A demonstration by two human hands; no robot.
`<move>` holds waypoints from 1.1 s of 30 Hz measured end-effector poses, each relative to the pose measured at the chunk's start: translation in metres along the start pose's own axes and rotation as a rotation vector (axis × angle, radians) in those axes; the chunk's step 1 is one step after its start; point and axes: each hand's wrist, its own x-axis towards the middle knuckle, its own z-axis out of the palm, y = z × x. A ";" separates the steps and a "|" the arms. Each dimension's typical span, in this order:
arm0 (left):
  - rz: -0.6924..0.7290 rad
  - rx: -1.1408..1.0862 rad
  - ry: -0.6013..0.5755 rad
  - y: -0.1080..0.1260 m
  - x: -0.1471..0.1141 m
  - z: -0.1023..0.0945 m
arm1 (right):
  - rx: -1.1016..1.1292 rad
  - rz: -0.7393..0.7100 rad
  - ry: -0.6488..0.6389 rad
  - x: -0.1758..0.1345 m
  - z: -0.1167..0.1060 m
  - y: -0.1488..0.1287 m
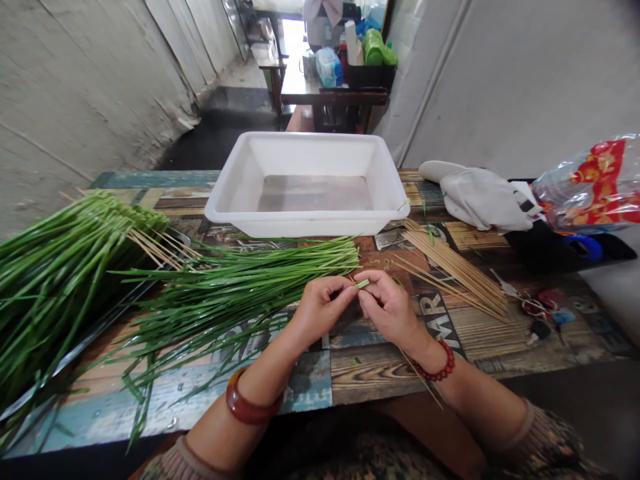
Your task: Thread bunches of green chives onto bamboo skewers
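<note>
My left hand [323,303] is closed in a pinch at the pale cut ends of a few garlic chives [362,284]. Fingertips nearly touching it, my right hand [393,310] is closed around a thin bamboo skewer [425,383], which runs back under the wrist toward the table's front edge. The fingers hide the skewer's tip and most of the held stems. Just beyond my left hand lies a loose pile of garlic chives [240,280], stem ends pointing right. Loose bamboo skewers [455,267] lie to the right of my right hand.
A white plastic tub [305,217] stands at the table's far edge. Skewered chives [65,267] are heaped on a metal tray [95,340] at left. At right are a pale cap [480,197], a red-printed plastic bag [595,187] and keys [537,330].
</note>
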 end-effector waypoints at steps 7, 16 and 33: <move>0.122 0.163 0.109 -0.005 -0.001 -0.004 | 0.085 0.064 -0.009 0.004 -0.002 0.001; 0.302 0.730 0.274 -0.009 0.008 -0.020 | 0.014 0.113 0.035 0.005 -0.001 0.001; 0.194 0.444 0.270 -0.008 0.004 -0.014 | 0.071 0.088 0.040 0.003 -0.002 -0.003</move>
